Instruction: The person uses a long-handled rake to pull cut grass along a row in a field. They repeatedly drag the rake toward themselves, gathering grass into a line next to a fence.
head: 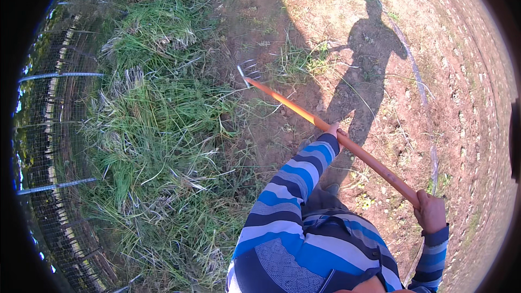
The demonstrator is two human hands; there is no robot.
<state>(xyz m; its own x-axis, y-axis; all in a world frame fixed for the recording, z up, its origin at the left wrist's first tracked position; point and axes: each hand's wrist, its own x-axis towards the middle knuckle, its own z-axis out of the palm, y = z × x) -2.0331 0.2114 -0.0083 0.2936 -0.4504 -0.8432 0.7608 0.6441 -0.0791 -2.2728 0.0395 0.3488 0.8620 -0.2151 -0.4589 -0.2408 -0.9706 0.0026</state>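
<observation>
A long orange handle (374, 163) runs diagonally across the view to the small metal rake head (243, 75) at its upper left end. Several tines stick out from the head, over bare soil beside the grass. My left hand (338, 133) is wrapped around the middle of the handle. Nearer my body, at the lower right, my right hand (431, 212) grips the handle's end. Cut green grass (163, 110) lies in a long heap left of the rake, and a smaller loose tuft (299, 63) lies to its right.
A wire mesh fence (40, 130) with pale metal bars stands along the far left. A thin hose or pipe (417, 73) runs over the sunlit soil on the right. A person's shadow (368, 57) falls on the ground ahead. Part of a shoe (332, 189) shows below me.
</observation>
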